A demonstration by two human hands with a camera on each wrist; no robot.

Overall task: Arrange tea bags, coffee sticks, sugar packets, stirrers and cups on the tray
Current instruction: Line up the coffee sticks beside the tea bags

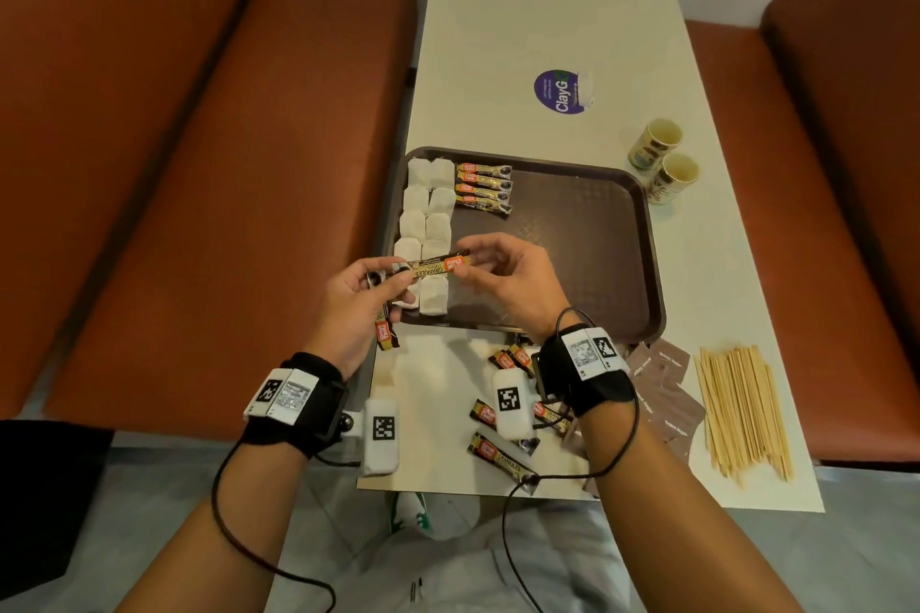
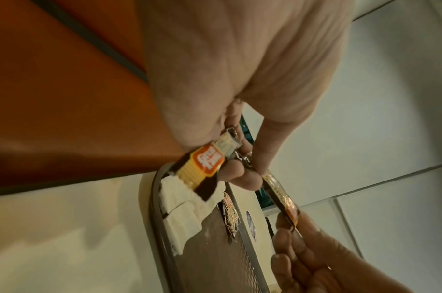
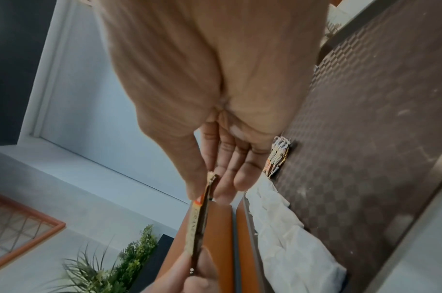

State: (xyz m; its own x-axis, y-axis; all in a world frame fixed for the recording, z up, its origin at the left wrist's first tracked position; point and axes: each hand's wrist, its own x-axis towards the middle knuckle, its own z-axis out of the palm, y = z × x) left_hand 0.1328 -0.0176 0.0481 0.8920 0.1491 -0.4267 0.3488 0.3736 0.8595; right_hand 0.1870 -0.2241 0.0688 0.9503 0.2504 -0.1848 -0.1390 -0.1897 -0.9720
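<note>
**Coffee stick held between both hands above the tray**

The left hand (image 1: 356,301) and right hand (image 1: 503,281) hold one coffee stick (image 1: 428,265) level between them, above the near left corner of the brown tray (image 1: 642,234). The right hand pinches the orange end of the stick between thumb and forefinger; its remaining fingers are loosely extended. The left hand pinches the dark end of the same stick. It also grips a second coffee stick (image 1: 386,334) in its curled fingers, and the orange end of that stick hangs out below the palm, as the left wrist view confirms.

On the tray, white tea bags (image 1: 425,214) lie in two columns along the left edge. Four placed coffee sticks (image 1: 484,188) lie side by side just right of the topmost tea bags. The rest of the tray floor is bare.

On the table (image 1: 522,15), loose coffee sticks (image 1: 498,450) lie near the front edge, below the right wrist. Brown sugar packets (image 1: 672,393) lie to their right, partly overlapping. A bundle of wooden stirrers (image 1: 742,413) lies further right. Two paper cups (image 1: 664,159) stand upright beside the far right corner of the tray, touching each other.
</note>
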